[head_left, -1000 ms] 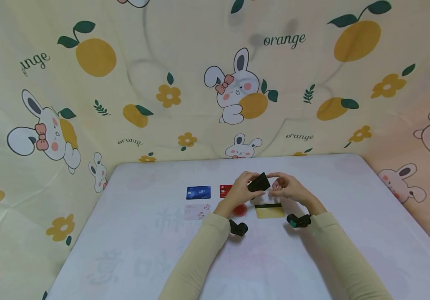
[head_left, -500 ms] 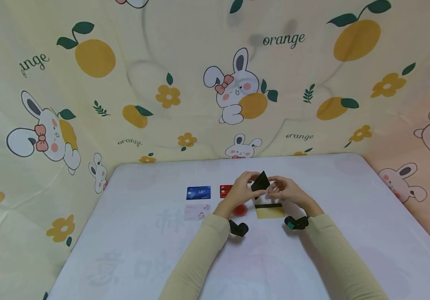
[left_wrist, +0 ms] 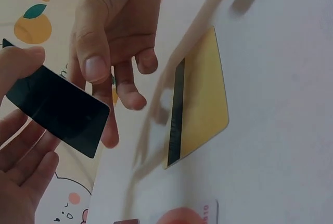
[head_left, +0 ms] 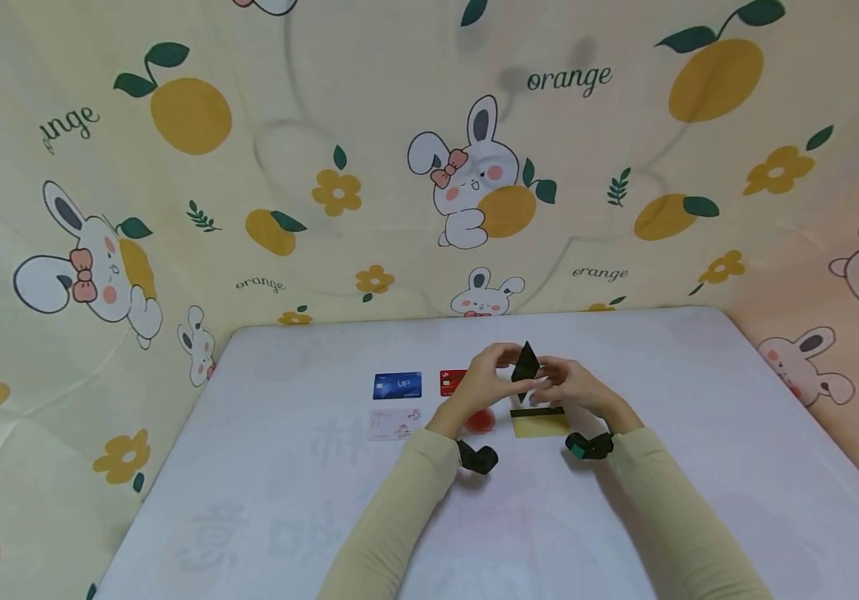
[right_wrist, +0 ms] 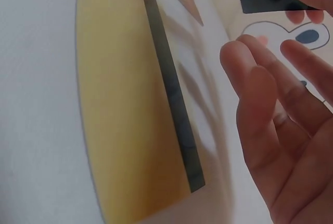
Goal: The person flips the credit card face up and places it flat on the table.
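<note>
My left hand [head_left: 483, 377] pinches a black card [head_left: 524, 367] between thumb and fingers and holds it up off the table, tilted with one corner pointing upward. Close beside it is my right hand [head_left: 577, 387], its fingers loosely bent and nothing held between thumb and forefinger. In the left wrist view one right fingertip overlaps the edge of the black card [left_wrist: 60, 104] from behind. Below both hands a gold card [left_wrist: 203, 94] with a dark stripe lies flat on the table.
On the white table [head_left: 264, 483] a blue VIP card [head_left: 397, 385] and a pale pink card [head_left: 393, 424] lie to the left. A red card [head_left: 450, 382] and a card with a red circle [head_left: 480, 421] are partly hidden by the left hand. A printed cloth [head_left: 369, 125] hangs behind.
The black card has been turned in the left hand so it looks narrower and more upright. My right hand has come slightly left, closer to the card.
</note>
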Tool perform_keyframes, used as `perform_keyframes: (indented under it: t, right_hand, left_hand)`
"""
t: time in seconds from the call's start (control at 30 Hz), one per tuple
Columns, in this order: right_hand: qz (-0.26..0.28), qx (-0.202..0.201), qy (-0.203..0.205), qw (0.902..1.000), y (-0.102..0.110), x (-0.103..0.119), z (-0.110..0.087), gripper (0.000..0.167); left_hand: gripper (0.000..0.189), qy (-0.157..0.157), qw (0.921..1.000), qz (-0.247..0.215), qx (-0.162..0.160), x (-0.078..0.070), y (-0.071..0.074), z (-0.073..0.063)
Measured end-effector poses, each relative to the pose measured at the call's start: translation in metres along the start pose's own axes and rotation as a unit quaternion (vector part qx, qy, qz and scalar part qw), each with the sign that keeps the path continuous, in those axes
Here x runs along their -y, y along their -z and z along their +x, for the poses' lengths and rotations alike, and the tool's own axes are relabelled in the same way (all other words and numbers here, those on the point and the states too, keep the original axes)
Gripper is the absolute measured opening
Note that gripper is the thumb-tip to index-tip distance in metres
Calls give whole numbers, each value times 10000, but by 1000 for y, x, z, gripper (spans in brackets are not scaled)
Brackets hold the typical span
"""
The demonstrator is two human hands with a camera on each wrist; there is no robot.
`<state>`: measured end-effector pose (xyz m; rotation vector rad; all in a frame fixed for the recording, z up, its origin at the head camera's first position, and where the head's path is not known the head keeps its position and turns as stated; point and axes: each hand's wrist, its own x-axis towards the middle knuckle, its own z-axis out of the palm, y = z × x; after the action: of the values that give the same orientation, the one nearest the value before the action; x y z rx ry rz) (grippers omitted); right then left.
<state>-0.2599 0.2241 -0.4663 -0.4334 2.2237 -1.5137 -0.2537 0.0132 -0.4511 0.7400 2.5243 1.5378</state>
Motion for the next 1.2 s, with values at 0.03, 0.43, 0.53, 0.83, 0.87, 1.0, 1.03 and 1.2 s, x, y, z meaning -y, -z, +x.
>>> perform_keyframes:
  t: [0.03, 0.43, 0.53, 0.83, 0.87, 1.0, 1.03, 1.2]
  right_hand:
    - [0, 26, 24, 10000, 0, 0, 0, 66]
    - [23, 141, 214, 9997, -1, 2, 0, 53]
    - [63, 226, 245, 9994, -1, 1, 0, 47]
    - [134, 483, 293, 9983, -3, 1, 1, 46]
    - [149, 493, 296, 9982, -4, 2, 1, 47]
    - [119, 445, 314, 9984, -5, 3, 0, 50]
    - [99, 411, 297, 9987, -5, 3, 0, 51]
    - [23, 288, 175, 9994, -7, 4, 0, 52]
  left_hand:
    - [53, 15, 10000, -35, -1, -1, 0, 0]
    - [53, -36, 9995, -300, -37, -6, 1, -1]
    - [53, -58, 9993, -372, -63, -6, 1, -1]
    - [56, -93, 9977, -669, -65, -7, 0, -1]
    - [56, -97, 9977, -661, -62, -7, 0, -1]
    - [59, -106, 9978, -647, -37, -10, 1, -2]
    - [60, -110, 9978, -647, -38, -10, 2, -2]
    - [62, -139, 9980, -612, -65, -10, 2, -2]
